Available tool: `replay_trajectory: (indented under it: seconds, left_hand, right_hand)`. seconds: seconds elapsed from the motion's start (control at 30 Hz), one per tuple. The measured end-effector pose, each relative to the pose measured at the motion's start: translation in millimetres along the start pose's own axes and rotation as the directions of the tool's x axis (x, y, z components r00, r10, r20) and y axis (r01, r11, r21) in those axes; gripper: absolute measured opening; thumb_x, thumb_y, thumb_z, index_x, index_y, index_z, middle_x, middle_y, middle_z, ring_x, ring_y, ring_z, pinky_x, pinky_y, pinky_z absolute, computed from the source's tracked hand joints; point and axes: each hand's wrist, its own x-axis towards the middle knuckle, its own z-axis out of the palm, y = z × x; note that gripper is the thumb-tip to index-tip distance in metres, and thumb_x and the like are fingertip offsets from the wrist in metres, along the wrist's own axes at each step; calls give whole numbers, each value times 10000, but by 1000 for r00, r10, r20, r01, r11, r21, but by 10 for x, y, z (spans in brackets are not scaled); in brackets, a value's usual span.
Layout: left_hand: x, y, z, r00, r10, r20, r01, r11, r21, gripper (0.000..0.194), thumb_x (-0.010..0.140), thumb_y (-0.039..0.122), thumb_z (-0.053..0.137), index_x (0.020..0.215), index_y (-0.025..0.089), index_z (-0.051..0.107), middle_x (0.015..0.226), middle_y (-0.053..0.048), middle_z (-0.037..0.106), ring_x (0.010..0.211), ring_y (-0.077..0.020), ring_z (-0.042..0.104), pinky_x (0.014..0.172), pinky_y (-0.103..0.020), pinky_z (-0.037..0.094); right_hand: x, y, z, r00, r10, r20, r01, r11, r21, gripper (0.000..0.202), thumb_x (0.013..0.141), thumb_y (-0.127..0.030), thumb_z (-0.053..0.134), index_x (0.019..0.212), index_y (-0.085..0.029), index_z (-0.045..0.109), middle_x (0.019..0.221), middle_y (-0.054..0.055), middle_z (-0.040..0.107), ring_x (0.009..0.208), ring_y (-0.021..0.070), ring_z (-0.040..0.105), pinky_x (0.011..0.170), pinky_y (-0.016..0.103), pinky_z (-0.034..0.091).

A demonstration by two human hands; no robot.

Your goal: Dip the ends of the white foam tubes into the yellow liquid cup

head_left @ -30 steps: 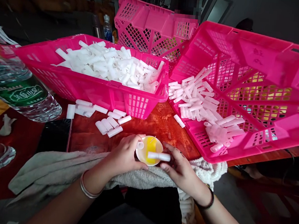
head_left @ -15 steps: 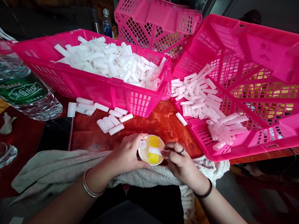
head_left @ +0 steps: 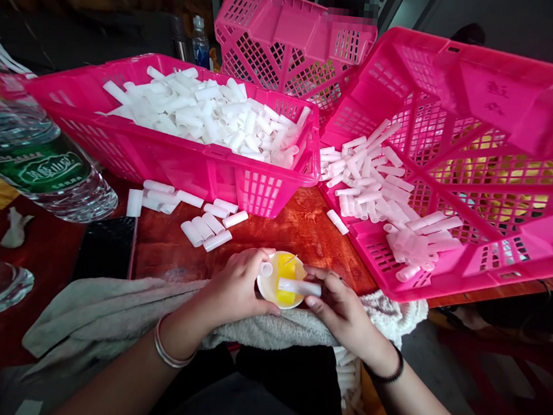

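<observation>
Over the bowl (head_left: 268,290), slim white tube (head_left: 299,287)

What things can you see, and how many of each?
Table: one, red-brown, underneath
Crates: three, pink, left, back and right
Tubes: too many to count, white, in two crates, on table, by bowl
Bowl: one, white, yellow inside, centre
Large bottles: two, clear, far left
Small bottle: one, clear, behind left crate
Slab: one, black, table's left
Towel: one, whitish, near edge
Background: too dim to count
Left hand: one, bare, around bowl
Right hand: one, bare, at a tube
</observation>
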Motion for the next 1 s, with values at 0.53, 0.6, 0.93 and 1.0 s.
replay_trajectory:
  seconds: [0.53, 0.6, 0.93, 1.0]
  left_hand:
    - [-14, 22, -5, 1000, 4, -15, -4, 1000, 9, 859, 454, 369, 939, 1157, 215, 471, 1244, -112, 573, 1159, -345, 520, 999, -477, 424]
    - [-13, 19, -6, 1000, 0, -23, 0, 1000, 4, 861, 460, 369, 937, 1166, 220, 467, 1245, -111, 571, 1160, -347, 519, 1007, -483, 416]
    - [-16, -9, 9, 999, 26, -43, -26, 1000, 13, 886, 449, 345, 946, 1169, 204, 449, 1238, -124, 572, 1149, -342, 521, 992, -492, 418]
    - [-16, -11, 9, 999, 20, -38, -19, 1000, 17, 890, 454, 360, 944, 1174, 201, 445, 1240, -125, 570, 1154, -342, 516, 995, -496, 415]
  right_hand:
    - [-55, 8, 81, 992, -79, -102, 68, 991, -111, 158, 921, -159, 541, 1043, -232, 611, 997, 89, 603, 952, 227, 614, 784, 364, 555]
    - [-61, 18, 74, 984, -157, -86, 144, 979, -145, 197, 919, -133, 513, 1054, -236, 614, 1043, 102, 558, 1020, 237, 579, 801, 379, 549]
    - [-31, 56, 90, 985, -136, -108, 122, 985, -124, 158, 919, -136, 530, 1020, -221, 618, 1030, 89, 565, 978, 218, 590, 791, 353, 544]
    - [-30, 57, 102, 987, -125, -102, 116, 990, -86, 141, 910, -142, 541, 1007, -223, 601, 1029, 86, 542, 972, 218, 586, 756, 340, 553]
